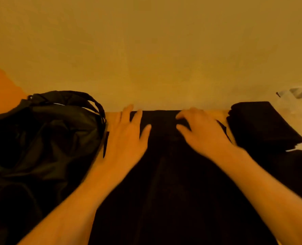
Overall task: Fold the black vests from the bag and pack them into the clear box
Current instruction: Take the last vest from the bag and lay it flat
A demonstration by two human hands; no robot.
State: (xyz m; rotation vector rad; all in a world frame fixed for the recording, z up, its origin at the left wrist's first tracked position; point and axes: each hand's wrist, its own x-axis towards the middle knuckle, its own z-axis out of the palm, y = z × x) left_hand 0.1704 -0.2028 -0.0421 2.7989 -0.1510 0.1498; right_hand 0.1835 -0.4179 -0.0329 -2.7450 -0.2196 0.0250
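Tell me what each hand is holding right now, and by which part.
Nothing is gripped. The left hand and right hand rest, fingers spread, on the far end of the flat black fabric vest.

Left forearm (76,200), right forearm (263,183) bare to frame edge; left grip (127,137), right grip (203,133) bare, outlines blurred

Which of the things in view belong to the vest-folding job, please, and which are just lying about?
Job: black bag; spread vest; folded vest stack; clear box; left hand; right hand.
Just there: table; wall.
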